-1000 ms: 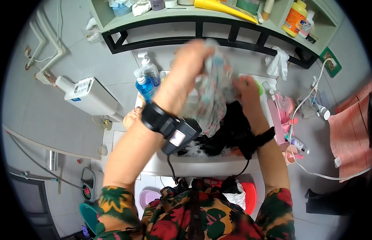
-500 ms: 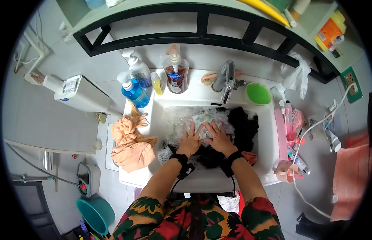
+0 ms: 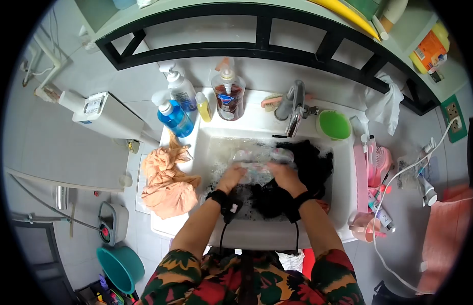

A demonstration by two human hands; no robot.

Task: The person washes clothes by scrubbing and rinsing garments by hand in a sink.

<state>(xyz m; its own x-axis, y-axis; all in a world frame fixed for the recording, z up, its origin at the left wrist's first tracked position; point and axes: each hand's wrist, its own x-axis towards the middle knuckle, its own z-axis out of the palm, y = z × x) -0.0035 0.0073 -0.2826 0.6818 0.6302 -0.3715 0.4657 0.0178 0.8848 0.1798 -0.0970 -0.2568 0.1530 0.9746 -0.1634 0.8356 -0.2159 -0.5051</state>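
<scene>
A white sink holds sudsy water with a light patterned cloth in it. My left hand is closed on the cloth's left part, and my right hand is closed on its right part. Both are slightly blurred, with fingertips partly hidden by cloth and water. Black fabric lies in the water, right of and below the patterned cloth. On the sink's left rim rests a bunched peach cloth.
Behind the basin stand a blue pump bottle, a brown soap bottle, the faucet and a green bowl. A black-framed shelf overhangs the back. A white cable hangs at the right.
The patterned cloth was lifted above the sink, then pressed under both spread hands in the water. Now my fingers have closed on it, and it is stretched between my hands.
</scene>
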